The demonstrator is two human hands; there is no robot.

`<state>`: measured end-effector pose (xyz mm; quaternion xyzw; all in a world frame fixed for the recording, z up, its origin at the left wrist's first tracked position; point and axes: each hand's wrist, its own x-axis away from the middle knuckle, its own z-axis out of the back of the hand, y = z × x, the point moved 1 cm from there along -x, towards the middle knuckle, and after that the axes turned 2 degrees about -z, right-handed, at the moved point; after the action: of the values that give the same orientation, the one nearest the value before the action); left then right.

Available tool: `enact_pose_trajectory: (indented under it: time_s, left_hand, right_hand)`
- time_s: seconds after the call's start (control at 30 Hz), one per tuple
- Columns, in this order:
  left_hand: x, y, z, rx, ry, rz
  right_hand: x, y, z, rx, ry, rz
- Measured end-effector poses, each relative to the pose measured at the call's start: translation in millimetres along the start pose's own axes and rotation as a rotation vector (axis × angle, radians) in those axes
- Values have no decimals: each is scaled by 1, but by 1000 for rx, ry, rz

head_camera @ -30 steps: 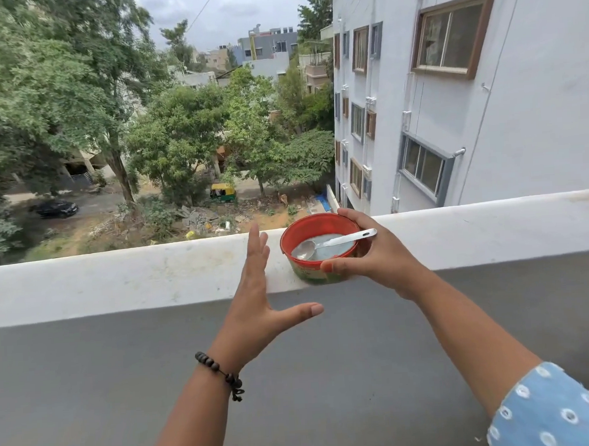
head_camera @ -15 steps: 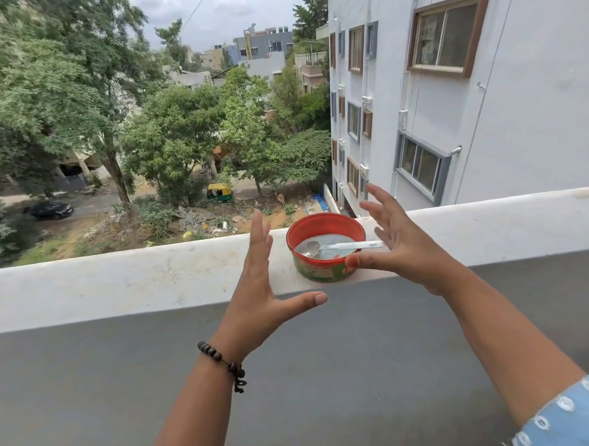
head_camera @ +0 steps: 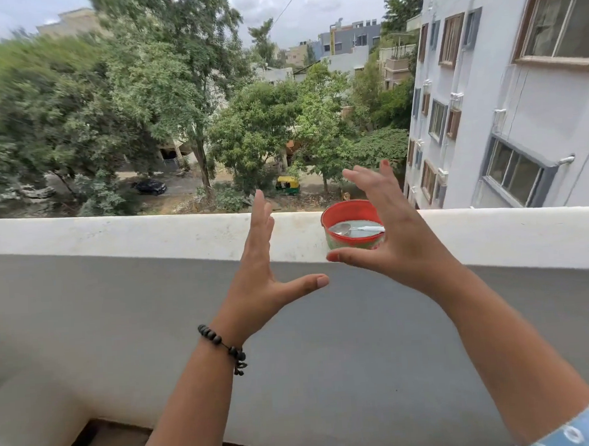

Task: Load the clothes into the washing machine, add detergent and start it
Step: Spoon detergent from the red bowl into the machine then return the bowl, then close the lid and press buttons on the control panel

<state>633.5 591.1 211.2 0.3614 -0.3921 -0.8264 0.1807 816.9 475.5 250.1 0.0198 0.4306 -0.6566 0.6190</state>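
Note:
A red round tub (head_camera: 344, 213) with pale powder and a white spoon (head_camera: 349, 229) in it stands on top of the white balcony wall (head_camera: 150, 235). My right hand (head_camera: 394, 231) is open in front of the tub's right side, fingers spread, not gripping it. To the left of the tub my left hand (head_camera: 261, 272) is raised with fingers straight and thumb out, holding nothing; a black bead bracelet (head_camera: 224, 346) is on that wrist. No washing machine or clothes are in view.
The grey inner face of the wall (head_camera: 326, 340) fills the lower view. A dark opening (head_camera: 103, 444) shows at the bottom left. Beyond the wall are trees, a street far below and a white building (head_camera: 504, 92) to the right.
My right hand has let go of the tub and opened, lifting up in front of it. The view has swung left and down, so the tub now sits further right.

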Motion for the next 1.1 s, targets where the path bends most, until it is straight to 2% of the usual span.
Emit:
enact_pose_trajectory:
  time_s: [0.43,0.7,1.1]
  left_hand:
    - [120,88,-6,-203,282,131]
    - [216,131,-6,-259,445,321]
    - [372,196,36,-366,779,485]
  right_hand:
    - [52,-62,-7,-237,-308,294]
    - [97,-108,-31,-376,-484,408]
    - [168,-246,-90,-568,-695,667]
